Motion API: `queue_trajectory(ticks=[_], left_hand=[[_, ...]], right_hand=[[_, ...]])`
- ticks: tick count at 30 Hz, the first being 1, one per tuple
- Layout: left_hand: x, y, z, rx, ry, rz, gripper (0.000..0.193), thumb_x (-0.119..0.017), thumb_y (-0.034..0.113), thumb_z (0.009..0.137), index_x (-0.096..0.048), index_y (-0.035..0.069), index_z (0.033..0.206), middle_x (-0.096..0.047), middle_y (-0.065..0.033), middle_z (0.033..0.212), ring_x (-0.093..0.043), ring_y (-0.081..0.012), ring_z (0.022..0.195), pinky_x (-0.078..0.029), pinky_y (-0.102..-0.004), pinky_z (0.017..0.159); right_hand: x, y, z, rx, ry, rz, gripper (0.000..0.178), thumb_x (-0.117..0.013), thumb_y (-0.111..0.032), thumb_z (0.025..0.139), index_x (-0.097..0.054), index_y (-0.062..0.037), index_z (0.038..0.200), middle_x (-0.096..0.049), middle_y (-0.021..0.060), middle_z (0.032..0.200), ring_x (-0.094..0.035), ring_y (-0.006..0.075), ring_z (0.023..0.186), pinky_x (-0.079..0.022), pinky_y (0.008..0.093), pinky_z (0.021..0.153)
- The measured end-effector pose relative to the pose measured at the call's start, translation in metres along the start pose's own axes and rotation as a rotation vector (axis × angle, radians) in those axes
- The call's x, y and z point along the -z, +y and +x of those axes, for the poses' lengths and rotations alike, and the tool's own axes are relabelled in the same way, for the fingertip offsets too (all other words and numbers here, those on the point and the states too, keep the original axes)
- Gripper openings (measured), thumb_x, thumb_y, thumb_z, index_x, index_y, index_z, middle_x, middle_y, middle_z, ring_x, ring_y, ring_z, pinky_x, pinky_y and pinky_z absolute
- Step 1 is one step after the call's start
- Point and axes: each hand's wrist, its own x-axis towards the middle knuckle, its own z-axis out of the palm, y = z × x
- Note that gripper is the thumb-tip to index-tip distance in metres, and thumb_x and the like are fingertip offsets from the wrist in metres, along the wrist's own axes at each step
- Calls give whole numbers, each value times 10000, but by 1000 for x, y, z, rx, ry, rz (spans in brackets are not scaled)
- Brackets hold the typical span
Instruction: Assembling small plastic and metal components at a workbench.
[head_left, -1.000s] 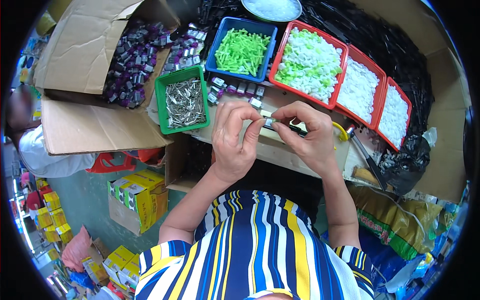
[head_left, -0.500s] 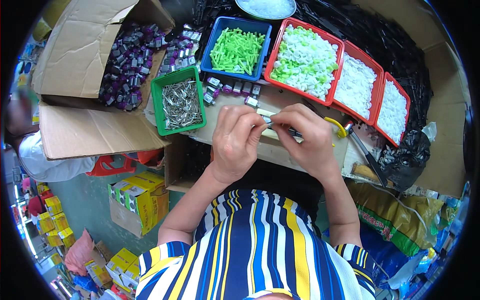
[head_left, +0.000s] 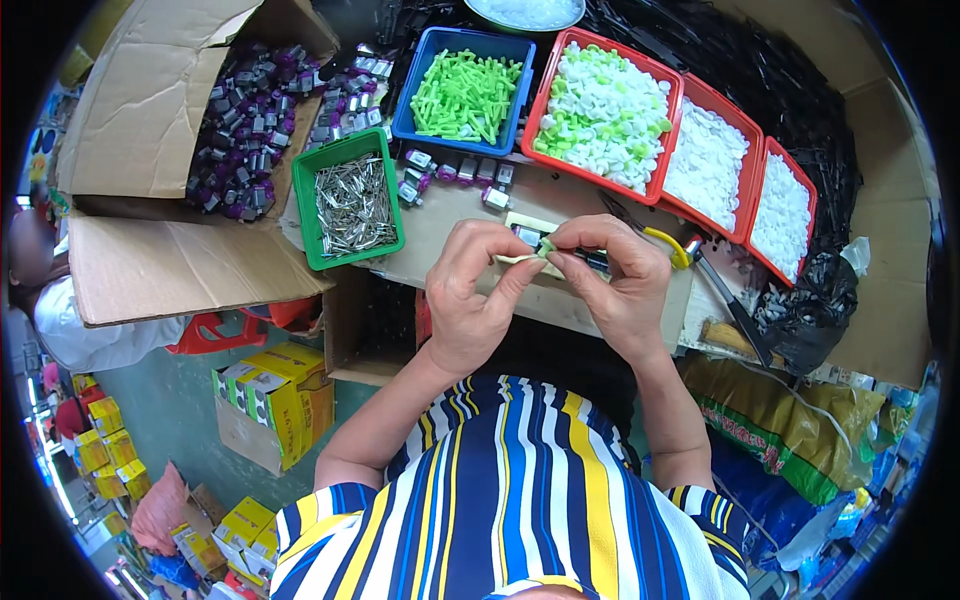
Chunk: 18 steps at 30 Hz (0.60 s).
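Observation:
Fingertip to fingertip, my left hand (head_left: pixel 468 290) and my right hand (head_left: pixel 622 285) meet above the work board. Both are closed in a pinch around a small light-green plastic piece (head_left: pixel 545 247), partly covered by the fingertips. Just behind and below them lies a pale block-like holder (head_left: pixel 515 220), in which a grey motor-like block (head_left: pixel 526 235) sits. Dark slim parts show beside it under my right fingers. Several small grey-and-purple motor-like blocks (head_left: pixel 466 172) stand in a row beyond my hands.
A green bin of metal pins (head_left: pixel 301 200), a blue bin of green sticks (head_left: pixel 400 105) and red bins (head_left: pixel 535 125) of white and green pieces surround the board. Yellow-handled pliers (head_left: pixel 680 255) and a black-handled tool (head_left: pixel 735 310) lie right. A cardboard box (head_left: pixel 150 110) stands left.
My hands have turned slightly and opened out, so a light-green piece now shows between the fingertips. The motor-like block in the holder is more visible. The view has shifted slightly.

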Motion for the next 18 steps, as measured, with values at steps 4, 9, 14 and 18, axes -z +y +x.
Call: queue_trajectory(ticks=[4,9,14,18], left_hand=[[3,0,7,168,-57,-243,248,-792,79,804,-673,23,1014,-625,-59,927,-585,-151,851,-456,-273,719],[11,-8,13,-5,-301,-139,306,-796,81,793,-724,31,1086,-657,-75,999,-607,-160,888,-480,-278,736],[8,-7,14,-12,-292,-106,245,-792,89,781,-733,23,1009,-669,-80,950,-614,-200,869,-493,-311,739],[9,-13,14,-39,-296,-87,257,-805,78,772,-739,22,1013,-673,-76,959,-615,-180,876,-495,-291,737]], right_hand=[[6,0,1,55,-61,3,121,-717,75,775,-687,47,889,-691,105,896,-661,185,855,-517,288,767],[9,1,-2,27,-72,25,113,-716,73,766,-692,37,871,-694,106,882,-663,191,850,-518,297,752],[8,2,-5,7,-55,3,110,-727,62,769,-692,32,870,-693,101,872,-659,188,833,-518,298,734],[7,0,-5,36,-45,-97,129,-742,50,767,-690,30,883,-675,100,888,-647,183,836,-517,299,724]])
